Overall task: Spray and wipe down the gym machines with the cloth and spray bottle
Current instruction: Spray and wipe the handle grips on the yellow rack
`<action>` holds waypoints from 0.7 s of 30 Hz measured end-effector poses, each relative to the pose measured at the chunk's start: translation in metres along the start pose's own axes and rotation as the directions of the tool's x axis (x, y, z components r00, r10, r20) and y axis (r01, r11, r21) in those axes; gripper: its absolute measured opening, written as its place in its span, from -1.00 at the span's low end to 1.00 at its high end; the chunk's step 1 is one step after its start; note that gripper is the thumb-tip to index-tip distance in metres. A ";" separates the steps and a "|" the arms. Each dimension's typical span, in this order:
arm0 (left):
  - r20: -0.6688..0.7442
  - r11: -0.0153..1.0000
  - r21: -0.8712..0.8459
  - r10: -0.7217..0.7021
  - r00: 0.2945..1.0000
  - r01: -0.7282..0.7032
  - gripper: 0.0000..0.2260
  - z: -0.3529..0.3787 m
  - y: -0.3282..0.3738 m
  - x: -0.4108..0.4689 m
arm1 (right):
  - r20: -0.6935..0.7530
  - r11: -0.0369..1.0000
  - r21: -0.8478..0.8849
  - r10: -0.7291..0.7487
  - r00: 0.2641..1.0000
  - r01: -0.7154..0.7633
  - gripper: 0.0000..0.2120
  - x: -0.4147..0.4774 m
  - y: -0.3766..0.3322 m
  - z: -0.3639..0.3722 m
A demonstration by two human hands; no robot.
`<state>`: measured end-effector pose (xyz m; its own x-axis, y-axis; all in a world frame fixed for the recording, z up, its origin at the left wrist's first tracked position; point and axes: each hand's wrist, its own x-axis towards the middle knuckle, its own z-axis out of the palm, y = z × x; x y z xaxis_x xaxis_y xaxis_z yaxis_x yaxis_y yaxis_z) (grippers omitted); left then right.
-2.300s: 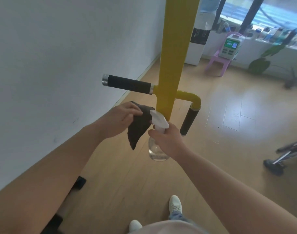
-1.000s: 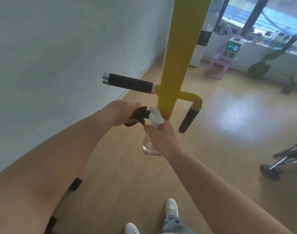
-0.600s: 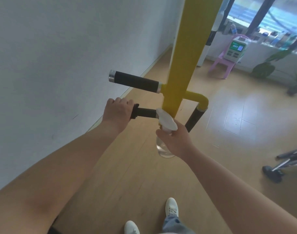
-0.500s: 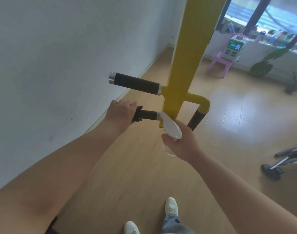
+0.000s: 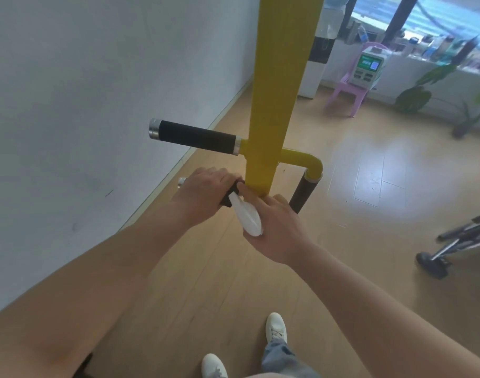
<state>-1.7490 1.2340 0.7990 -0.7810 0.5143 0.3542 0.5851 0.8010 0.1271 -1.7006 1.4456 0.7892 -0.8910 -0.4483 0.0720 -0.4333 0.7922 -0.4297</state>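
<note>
- The left hand (image 5: 203,190) is curled round the lower handle (image 5: 182,182) of the yellow post (image 5: 277,91). Only the handle's metal end cap shows, past the knuckles on the wall side.
- The cloth (image 5: 230,199) is dark and mostly hidden. A small patch of it shows under the left fingers, next to the post.
- The right hand (image 5: 274,227) grips the spray bottle (image 5: 248,216) by its neck. The bottle's white head points up and left, its tip just beside the left hand and the cloth. The bottle's body is hidden under the hand.
- The two hands sit close together at the foot of the post, the right fingertips touching or almost touching the post.
- Above them the upper handle (image 5: 195,137), black with silver ends, sticks out toward the white wall (image 5: 83,91).
- A bent handle (image 5: 301,195) with a black grip hangs down on the post's far side.
- Two white shoes (image 5: 275,327) stand on the wooden floor (image 5: 369,214).
- Well apart, near the window, are a pink chair (image 5: 348,96) and a plant (image 5: 413,96).
</note>
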 end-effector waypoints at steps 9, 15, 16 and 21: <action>0.086 0.913 0.303 -0.312 0.946 0.274 -0.60 -0.020 -0.054 -0.037 | -0.100 0.972 -0.234 -0.015 0.995 -0.009 0.01 0.003 -0.009 -0.006; 0.148 0.849 0.435 -0.394 0.907 0.298 -0.59 -0.021 -0.045 -0.035 | -0.011 0.994 -0.036 -0.100 0.995 0.099 -0.08 0.012 0.001 -0.003; 0.164 0.854 0.445 -0.373 0.913 0.269 -0.58 -0.021 -0.040 -0.031 | -0.009 0.995 -0.030 -0.094 0.995 0.094 -0.09 0.012 0.000 -0.003; 0.213 0.972 0.201 -0.161 0.964 0.118 -0.62 -0.011 -0.004 -0.004 | 0.017 0.993 -0.039 -0.108 0.994 0.108 -0.12 0.011 -0.001 -0.007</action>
<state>-1.7457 1.2254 0.8068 -0.8935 0.4318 0.1234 0.4327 0.9013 -0.0211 -1.7114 1.4428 0.7963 -0.8366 -0.5380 0.1028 -0.5323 0.7543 -0.3842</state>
